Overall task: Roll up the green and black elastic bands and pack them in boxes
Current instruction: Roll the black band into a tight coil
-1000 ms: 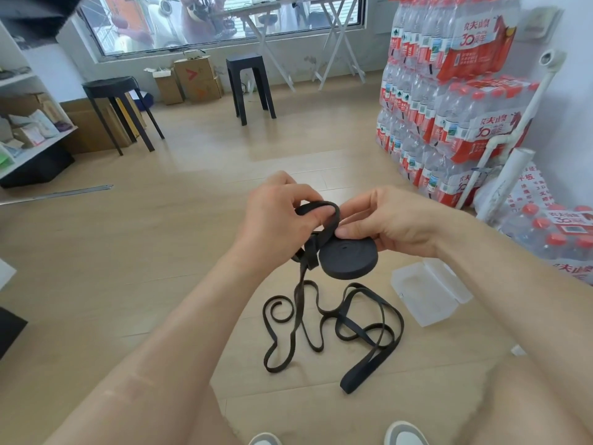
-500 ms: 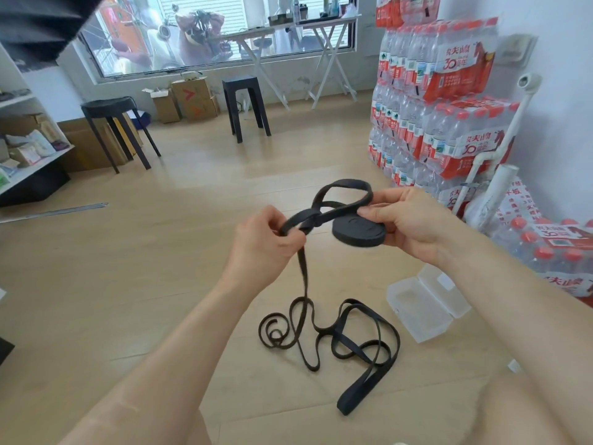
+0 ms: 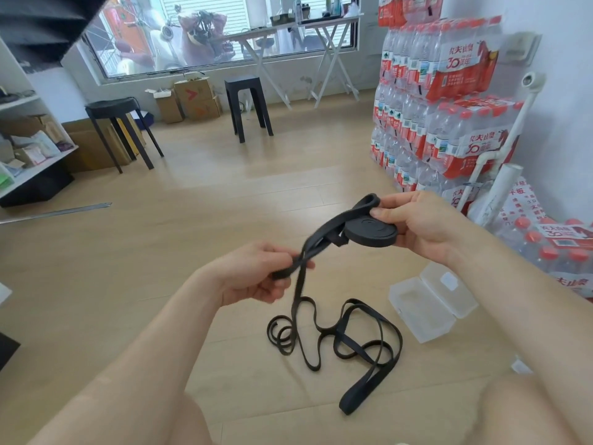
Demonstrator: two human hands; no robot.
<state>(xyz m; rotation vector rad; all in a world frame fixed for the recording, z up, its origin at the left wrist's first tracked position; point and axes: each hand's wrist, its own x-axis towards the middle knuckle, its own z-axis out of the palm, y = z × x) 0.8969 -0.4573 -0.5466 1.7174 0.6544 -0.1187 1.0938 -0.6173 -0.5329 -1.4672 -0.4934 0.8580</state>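
Black band (image 3: 370, 232) between both hands.

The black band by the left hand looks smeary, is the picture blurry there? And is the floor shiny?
Head view: yes, the black band is smeared by motion blur beside the left hand, while the roll in the right hand looks sharp; also in the head view, window light leaves a pale sheen on the floor.
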